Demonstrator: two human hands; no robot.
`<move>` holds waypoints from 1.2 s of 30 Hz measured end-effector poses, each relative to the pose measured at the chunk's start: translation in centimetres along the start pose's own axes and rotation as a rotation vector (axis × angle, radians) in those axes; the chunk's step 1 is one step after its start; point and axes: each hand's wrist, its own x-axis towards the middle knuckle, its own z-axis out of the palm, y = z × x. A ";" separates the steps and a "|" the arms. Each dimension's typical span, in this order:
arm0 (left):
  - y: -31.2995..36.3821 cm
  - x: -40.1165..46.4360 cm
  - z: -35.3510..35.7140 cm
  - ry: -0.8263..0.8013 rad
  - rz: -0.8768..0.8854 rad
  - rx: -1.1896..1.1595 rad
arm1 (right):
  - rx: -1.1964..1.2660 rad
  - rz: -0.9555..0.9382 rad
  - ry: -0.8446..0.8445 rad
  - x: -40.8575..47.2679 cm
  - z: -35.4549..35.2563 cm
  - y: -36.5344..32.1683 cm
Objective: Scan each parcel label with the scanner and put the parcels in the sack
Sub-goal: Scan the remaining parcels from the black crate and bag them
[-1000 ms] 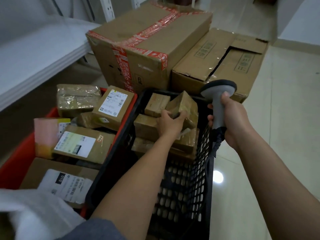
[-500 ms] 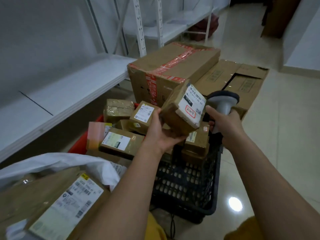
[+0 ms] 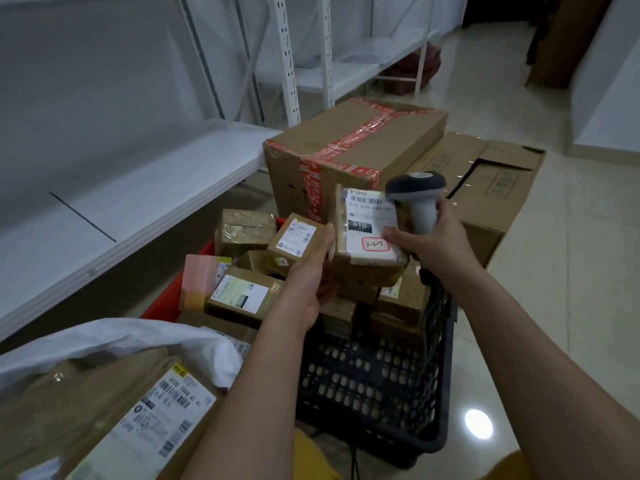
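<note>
**Parcel held up to scanner above black crate**

Left hand point(image 3: 308, 271) fingers curl under the parcel point(image 3: 367, 244), label facing near. Right hand point(image 3: 436, 242) grips the scanner point(image 3: 417, 197) handle — thumb touching the label's right edge. Below sits the black crate point(image 3: 374, 386); the white sack point(image 3: 114, 337) lies near left, parcels inside.

sack point(image 3: 145, 341) mouth open lower left | black crate point(image 3: 374, 386) packed; taped carton point(image 3: 349, 147) blocks behind | right floor point(image 3: 571, 306) free
</note>
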 end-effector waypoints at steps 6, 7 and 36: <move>-1.2 1.1 -0.9 0.008 -0.086 -0.100 | -0.070 -0.038 -0.084 0.5 1.1 -0.6; -1.4 1.5 -1.0 0.027 -0.091 -0.107 | -0.030 0.008 -0.101 0.5 1.1 -1.0; -3.4 3.2 0.3 0.144 -0.085 -0.105 | 0.279 0.214 -0.238 -2.2 -4.1 -5.6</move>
